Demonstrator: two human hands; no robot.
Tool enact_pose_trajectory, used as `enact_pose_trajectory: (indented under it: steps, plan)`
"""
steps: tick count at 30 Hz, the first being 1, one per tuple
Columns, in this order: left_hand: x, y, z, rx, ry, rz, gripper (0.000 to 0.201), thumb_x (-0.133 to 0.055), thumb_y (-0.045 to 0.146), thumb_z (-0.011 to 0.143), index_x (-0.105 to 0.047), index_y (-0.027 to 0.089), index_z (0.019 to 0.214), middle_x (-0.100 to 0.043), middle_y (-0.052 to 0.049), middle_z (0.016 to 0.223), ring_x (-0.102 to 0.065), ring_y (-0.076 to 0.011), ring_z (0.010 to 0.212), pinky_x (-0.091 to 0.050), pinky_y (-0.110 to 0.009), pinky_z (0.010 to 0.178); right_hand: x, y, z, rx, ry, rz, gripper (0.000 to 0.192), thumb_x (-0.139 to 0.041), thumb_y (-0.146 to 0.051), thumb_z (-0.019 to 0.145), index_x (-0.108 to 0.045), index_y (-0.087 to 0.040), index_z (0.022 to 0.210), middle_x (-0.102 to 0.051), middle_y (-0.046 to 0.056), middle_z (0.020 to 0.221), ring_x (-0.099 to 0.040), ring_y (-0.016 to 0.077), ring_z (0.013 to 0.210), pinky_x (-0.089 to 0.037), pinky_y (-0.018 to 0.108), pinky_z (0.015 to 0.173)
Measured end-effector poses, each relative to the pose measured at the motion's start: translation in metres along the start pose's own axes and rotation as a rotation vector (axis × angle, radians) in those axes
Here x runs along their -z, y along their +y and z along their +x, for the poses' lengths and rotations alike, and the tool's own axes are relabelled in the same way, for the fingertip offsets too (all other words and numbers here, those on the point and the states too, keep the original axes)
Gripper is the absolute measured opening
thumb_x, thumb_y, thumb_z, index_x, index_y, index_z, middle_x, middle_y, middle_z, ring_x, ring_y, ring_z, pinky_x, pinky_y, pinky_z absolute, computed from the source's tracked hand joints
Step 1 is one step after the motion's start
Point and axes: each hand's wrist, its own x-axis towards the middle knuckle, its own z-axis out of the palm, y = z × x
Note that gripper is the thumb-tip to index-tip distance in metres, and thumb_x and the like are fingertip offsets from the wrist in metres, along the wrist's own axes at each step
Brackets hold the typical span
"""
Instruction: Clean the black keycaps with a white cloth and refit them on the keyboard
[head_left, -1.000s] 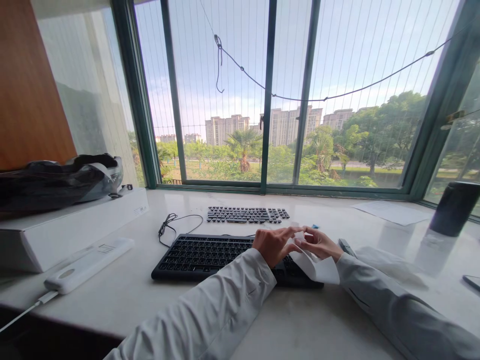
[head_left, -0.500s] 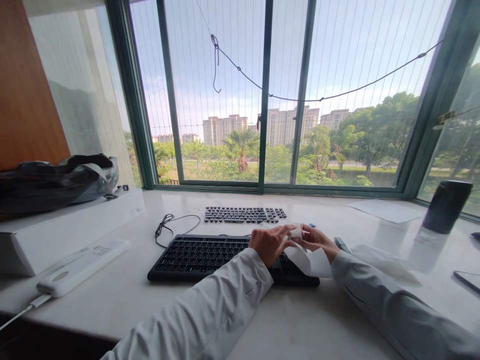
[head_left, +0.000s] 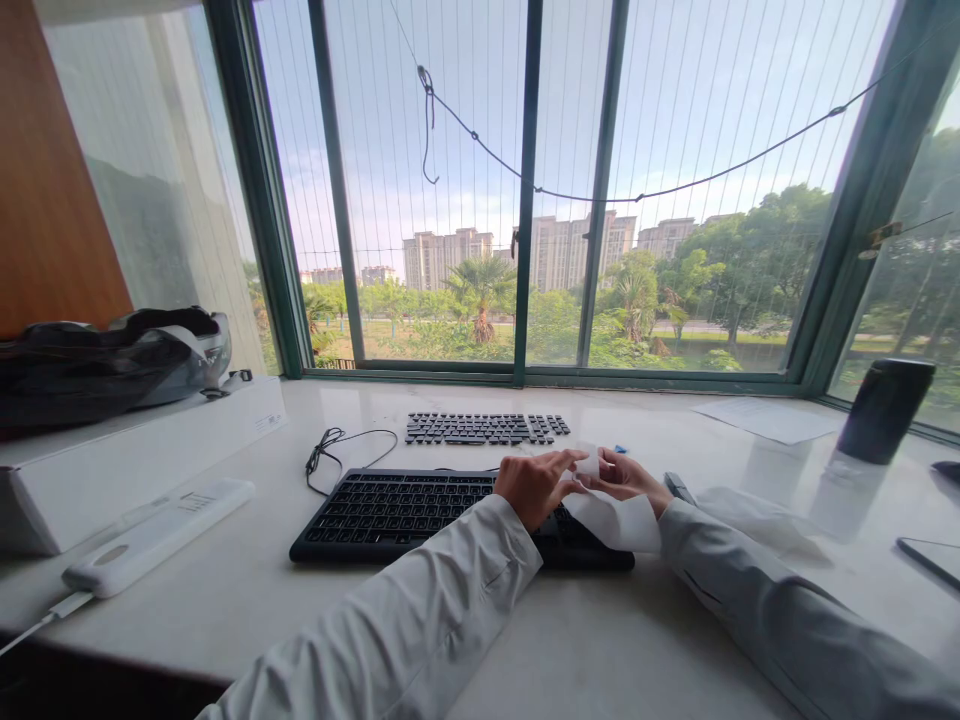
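My left hand [head_left: 534, 488] and my right hand [head_left: 625, 474] meet above the right part of a black keyboard [head_left: 360, 545]. Between them is a white tissue [head_left: 616, 520], pinched by the fingers of both hands. Its loose end droops over the keyboard's right side. Whether something small sits inside the tissue, I cannot tell. The keyboard's keycaps are off, baring square key sockets. Behind it, black keycaps [head_left: 469, 429] lie in rows on the white tabletop [head_left: 570, 640]. A small blue thing [head_left: 620, 449] lies just beyond my right hand.
Left are a white box [head_left: 150, 450] with a dark bag [head_left: 97, 365] on it, and a white power bank [head_left: 161, 535] with a cable. A coiled black cord [head_left: 328, 455] lies behind the keyboard. At right are a paper sheet [head_left: 765, 418], clear plastic [head_left: 757, 522] and a black cylinder [head_left: 885, 410].
The view has shifted slightly. Both hands stay together on the tissue, with only small finger movements; the tissue's upper part between the fingers has changed shape a little.
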Motion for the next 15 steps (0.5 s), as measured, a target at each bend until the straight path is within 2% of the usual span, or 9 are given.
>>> enact_pose_trajectory:
  steps: [3, 6, 9, 15]
  plan:
    - [-0.0005, 0.0008, -0.0006, -0.017, -0.010, 0.006, 0.041, -0.048, 0.052, 0.082, -0.047, 0.035, 0.120, -0.066, 0.007, 0.107, -0.064, -0.0120, 0.089, -0.046, -0.021, 0.068, -0.0035, -0.0037, -0.0019, -0.030, 0.031, 0.004, 0.050, -0.079, -0.034, 0.053, -0.032, -0.022, 0.065, -0.046, -0.004, 0.056, -0.041, 0.0117, 0.051, -0.032, 0.025, 0.047]
    - [-0.0023, 0.0012, -0.0013, -0.022, 0.003, 0.010, 0.041, -0.047, 0.053, 0.082, -0.047, 0.036, 0.120, -0.066, 0.006, 0.107, -0.064, -0.0124, 0.089, -0.047, -0.022, 0.071, -0.0057, -0.0067, -0.0023, -0.039, 0.039, -0.009, 0.055, -0.081, -0.032, 0.050, -0.029, -0.022, 0.064, -0.041, -0.006, 0.052, -0.036, 0.0097, 0.047, -0.028, 0.024, 0.046]
    - [-0.0036, 0.0009, -0.0012, -0.007, 0.023, 0.021, 0.041, -0.047, 0.053, 0.082, -0.048, 0.036, 0.119, -0.067, 0.006, 0.103, -0.065, -0.0125, 0.087, -0.047, -0.022, 0.071, -0.0048, -0.0070, 0.0000, -0.004, 0.022, 0.005, 0.054, -0.080, -0.034, 0.050, -0.030, -0.022, 0.065, -0.047, -0.004, 0.058, -0.042, 0.0118, 0.051, -0.032, 0.026, 0.048]
    - [0.0004, -0.0009, 0.0006, 0.029, 0.045, 0.013, 0.038, -0.051, 0.045, 0.084, -0.047, 0.034, 0.120, -0.067, 0.006, 0.103, -0.064, -0.0103, 0.090, -0.046, -0.019, 0.069, 0.0009, -0.0077, 0.0033, -0.051, -0.046, 0.091, 0.050, -0.077, -0.049, 0.048, -0.039, -0.022, 0.065, -0.059, 0.006, 0.072, -0.057, 0.0243, 0.073, -0.040, 0.035, 0.063]
